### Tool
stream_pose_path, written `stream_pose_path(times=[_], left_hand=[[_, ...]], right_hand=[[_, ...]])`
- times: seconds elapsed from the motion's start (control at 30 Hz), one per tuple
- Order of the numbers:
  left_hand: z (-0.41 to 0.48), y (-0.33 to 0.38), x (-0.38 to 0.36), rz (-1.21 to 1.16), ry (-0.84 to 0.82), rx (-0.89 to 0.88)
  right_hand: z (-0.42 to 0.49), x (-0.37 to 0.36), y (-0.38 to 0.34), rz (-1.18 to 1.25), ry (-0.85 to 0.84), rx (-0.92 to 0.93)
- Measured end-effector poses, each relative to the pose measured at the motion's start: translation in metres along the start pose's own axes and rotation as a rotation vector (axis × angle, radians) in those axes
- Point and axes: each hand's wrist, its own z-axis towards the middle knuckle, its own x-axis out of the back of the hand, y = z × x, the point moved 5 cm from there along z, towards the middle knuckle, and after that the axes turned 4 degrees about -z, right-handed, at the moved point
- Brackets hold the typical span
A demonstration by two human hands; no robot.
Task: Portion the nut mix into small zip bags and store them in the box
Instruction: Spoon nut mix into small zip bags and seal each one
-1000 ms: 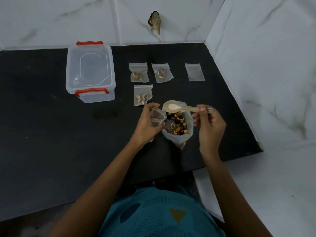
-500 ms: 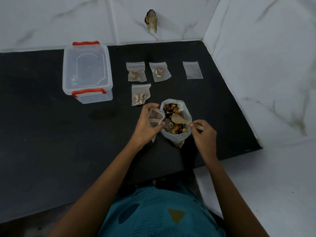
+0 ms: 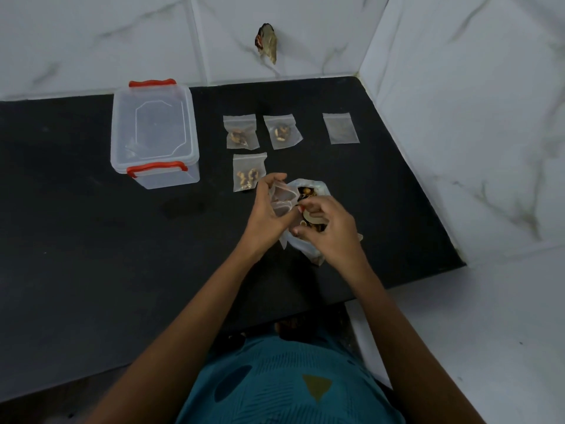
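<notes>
Clear little plastic zip bag point(image 3: 282, 197) sat pinched in my left hand point(image 3: 265, 216), pale spoon point(image 3: 313, 221) gripped in my right hand point(image 3: 329, 233). Best, I thought: hold its mouth wide, tip slowly.

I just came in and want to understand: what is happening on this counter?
The left hand holds a small zip bag open; the right hand holds a spoon close to it, above the big bag of nut mix. Three filled zip bags and one empty bag lie on the black counter. The clear box has its lid on.
</notes>
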Motion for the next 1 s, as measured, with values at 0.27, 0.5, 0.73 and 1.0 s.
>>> stream_pose_path(times=[0.27,0.5,0.73,1.0], left_hand=[[-0.004,0.011,-0.003,-0.097,-0.182,0.092],[-0.002,0.020,0.018,-0.019,-0.030,-0.039],[0.004,0.030,0.031,0.001,0.156,-0.149],[0.006,0.043,0.034,-0.018,0.090,-0.210]], right_hand=[[0.006,0.001,-0.005,0.249,0.075,-0.135],[0.008,0.010,-0.001,0.425,0.108,-0.236],[0.018,0.018,-0.009,0.391,0.124,-0.164],[0.030,0.028,-0.019,0.407,-0.101,-0.155]])
